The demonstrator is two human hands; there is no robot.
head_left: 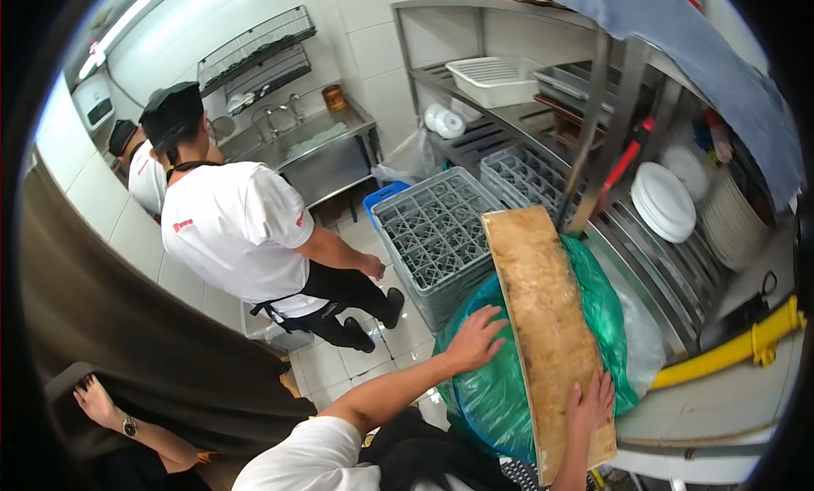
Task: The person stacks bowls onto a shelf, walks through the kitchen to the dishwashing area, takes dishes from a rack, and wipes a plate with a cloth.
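So the long wooden board sits at a slant over a bin covered by a green plastic bag, right in front of the wearer. The right hand is laid flat on the board's near end, fingers stretched toward its right edge, not wrapped round anything. The left hand is spread wide with nothing in it, just beside the left edge, over the bag; can't tell if the fingertips touch the wood.

My two cents on handling it: get the left palm properly onto that edge so both sides are backed up, and keep the pressure even. Slick plastic underneath probably lets the board slide or tip, and bag folds could snag on a corner.

Headcount: one board, two hands on or near it. Just past its far end, one grey glass rack tops a stack, with a second grey rack to its right and one blue crate behind. One yellow pipe off right, one white basin on the shelf. Two co-workers in caps, the nearer one mostly back-on, plus a third person's watch-wearing hand lower left. Plates overlap too much to count.
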